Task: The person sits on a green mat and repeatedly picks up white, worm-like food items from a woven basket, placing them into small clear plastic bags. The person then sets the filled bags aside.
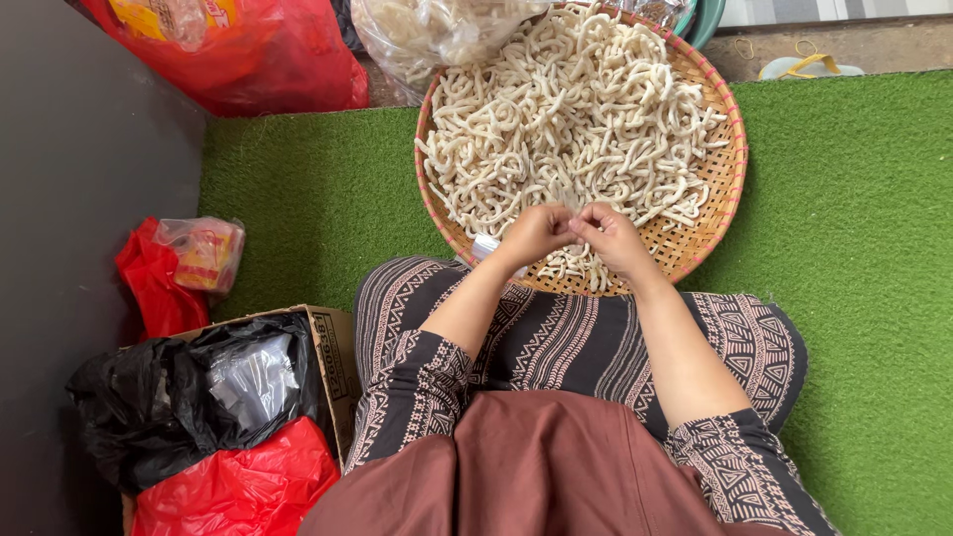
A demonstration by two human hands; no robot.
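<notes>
A round woven basket tray (730, 164) with a pink rim lies on green artificial turf in front of my knees. It holds a heap of pale curled cracker pieces (571, 109). My left hand (536, 234) and my right hand (611, 236) meet over the near edge of the tray, fingertips pinched together on what looks like a small clear plastic bag (484, 245), which peeks out under my left wrist. What lies between the fingers is hidden.
A clear bag of crackers (437, 35) and a red plastic bag (258, 50) lie beyond the tray. To my left stand a cardboard box (333, 342) with black and red bags, and a small red bag (159, 278). Green turf (854, 248) spreads right.
</notes>
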